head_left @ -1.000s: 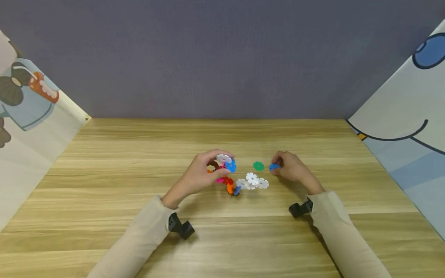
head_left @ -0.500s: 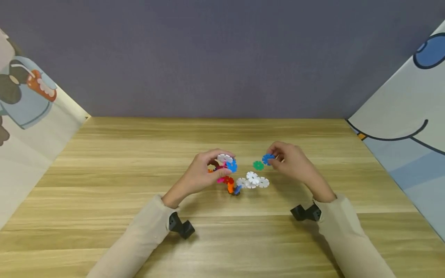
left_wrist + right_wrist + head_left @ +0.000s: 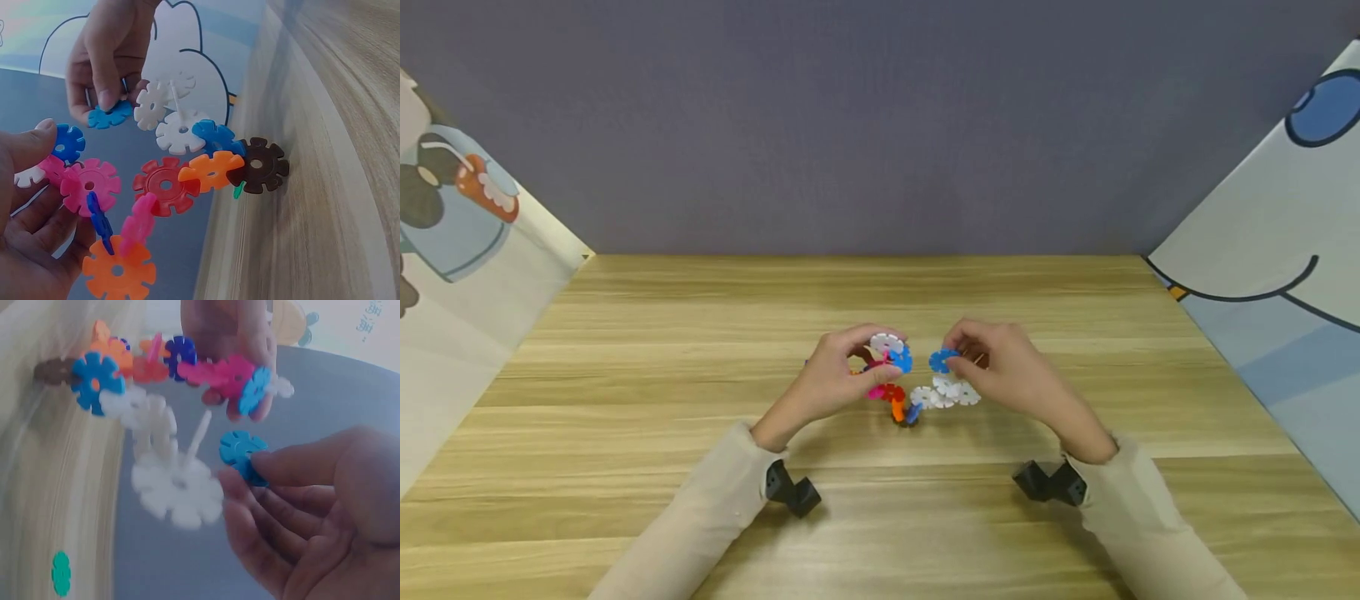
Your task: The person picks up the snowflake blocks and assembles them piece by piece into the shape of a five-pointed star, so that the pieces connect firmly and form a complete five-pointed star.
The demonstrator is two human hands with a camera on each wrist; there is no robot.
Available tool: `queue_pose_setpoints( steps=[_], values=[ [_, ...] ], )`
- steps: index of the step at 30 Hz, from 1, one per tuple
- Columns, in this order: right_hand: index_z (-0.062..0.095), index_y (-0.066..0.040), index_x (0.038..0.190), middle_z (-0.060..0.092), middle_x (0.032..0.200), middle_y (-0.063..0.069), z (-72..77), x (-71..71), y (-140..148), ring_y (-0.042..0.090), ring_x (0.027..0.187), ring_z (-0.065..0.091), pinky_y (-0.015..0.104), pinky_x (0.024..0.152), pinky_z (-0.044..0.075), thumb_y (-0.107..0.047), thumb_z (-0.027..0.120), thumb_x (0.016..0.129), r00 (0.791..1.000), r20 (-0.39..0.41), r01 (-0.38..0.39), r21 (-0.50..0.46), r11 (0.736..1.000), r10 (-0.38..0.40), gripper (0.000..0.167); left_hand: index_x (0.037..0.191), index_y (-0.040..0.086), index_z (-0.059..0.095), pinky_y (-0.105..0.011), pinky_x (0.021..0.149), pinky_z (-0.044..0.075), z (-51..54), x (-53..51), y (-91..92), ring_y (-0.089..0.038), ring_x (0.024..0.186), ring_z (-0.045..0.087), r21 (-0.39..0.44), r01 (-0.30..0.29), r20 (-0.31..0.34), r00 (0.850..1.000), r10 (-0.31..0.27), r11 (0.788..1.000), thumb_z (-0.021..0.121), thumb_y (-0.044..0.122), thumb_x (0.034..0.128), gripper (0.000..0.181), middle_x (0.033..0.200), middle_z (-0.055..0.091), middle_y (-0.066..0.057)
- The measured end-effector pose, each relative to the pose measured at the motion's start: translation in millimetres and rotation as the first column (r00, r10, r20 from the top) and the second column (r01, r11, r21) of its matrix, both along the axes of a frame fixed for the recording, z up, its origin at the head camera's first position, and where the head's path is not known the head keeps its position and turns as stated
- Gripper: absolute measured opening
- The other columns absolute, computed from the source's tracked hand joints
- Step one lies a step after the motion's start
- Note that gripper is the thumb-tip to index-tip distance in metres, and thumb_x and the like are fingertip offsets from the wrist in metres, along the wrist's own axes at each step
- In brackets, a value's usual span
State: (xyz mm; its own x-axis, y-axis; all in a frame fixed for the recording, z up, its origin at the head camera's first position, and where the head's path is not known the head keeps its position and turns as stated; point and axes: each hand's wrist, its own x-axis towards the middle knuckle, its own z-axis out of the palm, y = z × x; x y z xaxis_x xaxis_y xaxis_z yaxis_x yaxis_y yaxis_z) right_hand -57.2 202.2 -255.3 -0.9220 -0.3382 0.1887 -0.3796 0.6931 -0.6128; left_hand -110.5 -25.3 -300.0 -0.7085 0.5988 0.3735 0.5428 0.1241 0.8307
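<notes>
My left hand (image 3: 831,379) grips one end of a joined chain of slotted plastic snowflake discs, with its thumb by a blue disc (image 3: 67,143) and a white disc (image 3: 28,177) near its fingers. Pink, red and orange discs follow, then a brown disc (image 3: 257,165) low by the table. Several white discs (image 3: 178,490) make up the chain's other end. Between thumb and fingertips, my right hand (image 3: 1011,367) pinches a loose light-blue snowflake disc (image 3: 244,455). That disc is apart from the chain, just behind the white discs in the head view.
A loose green disc (image 3: 61,574) lies on the wooden table (image 3: 880,533); the right hand hides it in the head view. A grey panel (image 3: 880,125) rises at the back, with cartoon-printed panels at both sides.
My right hand has lifted the light-blue disc and carried it left, over the green disc, towards the chain. My left hand stays nearly still with its grip on the chain.
</notes>
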Motion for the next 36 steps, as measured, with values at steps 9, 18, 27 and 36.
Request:
queue_pose_setpoints(
  steps=[9,18,27,36],
  values=[
    [0.066,-0.005,0.086,0.068,0.076,0.001,-8.1,0.4,-13,0.011,0.07,0.061,0.023,0.059,0.05,-0.001,0.069,0.083,0.998,-0.07,0.0,0.01,1.0,0.0,0.006,0.114,0.002,0.065,-0.025,0.075,0.054,-0.1,1.3,0.6,-0.011,0.083,0.061,-0.009,0.004,-0.024,1.0,-0.004,1.0,0.072,0.009,0.0832,0.032,0.107,0.07,-0.009],
    [0.064,-0.005,0.086,0.069,0.077,0.002,-12.1,1.8,-19,0.011,0.071,0.064,0.026,0.066,0.054,-0.001,0.069,0.083,0.996,-0.088,-0.005,-0.02,1.0,0.003,0.007,0.112,0.001,0.065,-0.025,0.073,0.054,-1.4,1.2,1.2,-0.01,0.079,0.059,0.003,0.001,-0.025,1.0,-0.001,1.0,0.072,0.008,0.0829,0.031,0.101,0.069,-0.009],
    [0.062,-0.006,0.083,0.069,0.077,0.002,-19.0,2.8,-25,0.016,0.074,0.066,0.041,0.074,0.056,-0.001,0.072,0.08,0.99,-0.131,0.035,-0.081,0.996,-0.045,0.012,0.109,0.001,0.066,-0.032,0.071,0.055,-1.8,3.4,0.7,-0.019,0.075,0.06,0.03,-0.02,-0.001,1.0,0.02,0.999,0.073,0.007,0.0826,0.028,0.098,0.069,-0.01],
    [0.062,-0.005,0.079,0.068,0.074,0.003,-25.3,6.3,-32,0.015,0.07,0.064,0.042,0.073,0.055,0.003,0.075,0.077,0.981,-0.15,0.088,-0.203,0.975,-0.12,0.015,0.101,-0.003,0.066,-0.028,0.071,0.054,-1.7,6.8,2.1,-0.011,0.073,0.058,0.091,-0.041,0.075,0.997,0.035,0.995,0.073,0.003,0.0813,0.022,0.087,0.066,-0.012]
  ],
)
